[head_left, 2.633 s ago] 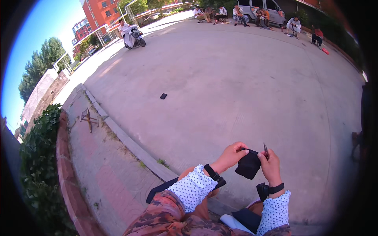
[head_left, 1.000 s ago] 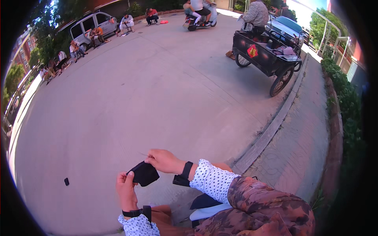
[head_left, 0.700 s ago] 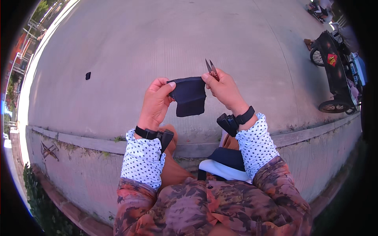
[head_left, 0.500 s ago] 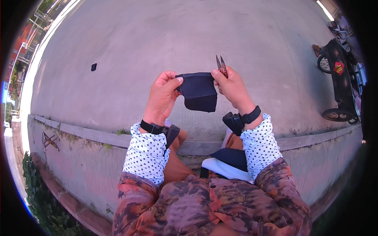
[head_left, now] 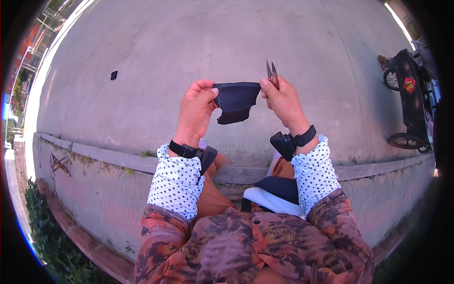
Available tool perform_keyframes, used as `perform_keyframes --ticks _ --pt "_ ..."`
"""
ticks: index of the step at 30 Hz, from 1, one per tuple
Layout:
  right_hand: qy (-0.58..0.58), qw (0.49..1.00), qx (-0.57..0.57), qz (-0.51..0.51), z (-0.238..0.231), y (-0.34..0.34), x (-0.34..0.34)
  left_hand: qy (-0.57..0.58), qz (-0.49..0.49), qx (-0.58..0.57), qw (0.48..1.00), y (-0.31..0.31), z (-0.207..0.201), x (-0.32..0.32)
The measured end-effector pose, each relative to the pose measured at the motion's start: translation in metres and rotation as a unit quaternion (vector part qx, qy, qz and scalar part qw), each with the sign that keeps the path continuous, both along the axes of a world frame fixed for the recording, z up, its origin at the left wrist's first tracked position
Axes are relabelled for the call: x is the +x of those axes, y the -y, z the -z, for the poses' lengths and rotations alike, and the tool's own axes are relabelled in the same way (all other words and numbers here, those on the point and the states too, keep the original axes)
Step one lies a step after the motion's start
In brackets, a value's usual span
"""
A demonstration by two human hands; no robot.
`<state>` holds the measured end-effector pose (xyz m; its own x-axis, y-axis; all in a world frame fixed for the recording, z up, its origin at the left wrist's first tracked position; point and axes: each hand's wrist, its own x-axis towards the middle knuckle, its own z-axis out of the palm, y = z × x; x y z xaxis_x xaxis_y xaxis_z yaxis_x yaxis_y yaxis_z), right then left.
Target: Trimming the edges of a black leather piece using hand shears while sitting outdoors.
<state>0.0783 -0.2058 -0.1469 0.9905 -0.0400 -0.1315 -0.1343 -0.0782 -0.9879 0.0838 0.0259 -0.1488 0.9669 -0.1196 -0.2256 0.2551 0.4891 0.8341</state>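
A dark navy piece of cloth (head_left: 238,100) is stretched between my two hands, its lower part hanging loose. My left hand (head_left: 196,105) pinches its upper left corner between thumb and fingers. At the upper right corner, my right hand (head_left: 282,100) grips the cloth between thumb and forefinger. That same hand also holds small scissors (head_left: 273,73), their blades pointing up and away, slightly parted. The scissors' handles are mostly hidden in the palm. Across my lap, below the right forearm, lie dark cloth (head_left: 279,188) and white cloth (head_left: 272,202).
Ahead spreads concrete ground (head_left: 227,42), with a small dark object (head_left: 114,75) on it at left. A black cart with wheels (head_left: 410,94) stands at the right. A low kerb (head_left: 104,155) crosses in front of me; green shrubs (head_left: 47,227) grow at the lower left.
Both hands have risen slightly and moved a little right with the cloth. The cloth's hanging part has swung left and folded into a different outline. The scissors remain in my right hand.
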Motion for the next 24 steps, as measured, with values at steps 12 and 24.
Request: perform_keyframes --ticks 12,24 --pt "-0.031 0.997 0.067 0.020 -0.005 0.004 -0.002 -0.015 -0.021 -0.020 0.999 -0.004 0.002 0.002" --pt "-0.010 0.994 -0.005 -0.107 0.005 -0.024 -0.007 0.023 0.099 0.101 0.990 0.011 -0.006 -0.005"
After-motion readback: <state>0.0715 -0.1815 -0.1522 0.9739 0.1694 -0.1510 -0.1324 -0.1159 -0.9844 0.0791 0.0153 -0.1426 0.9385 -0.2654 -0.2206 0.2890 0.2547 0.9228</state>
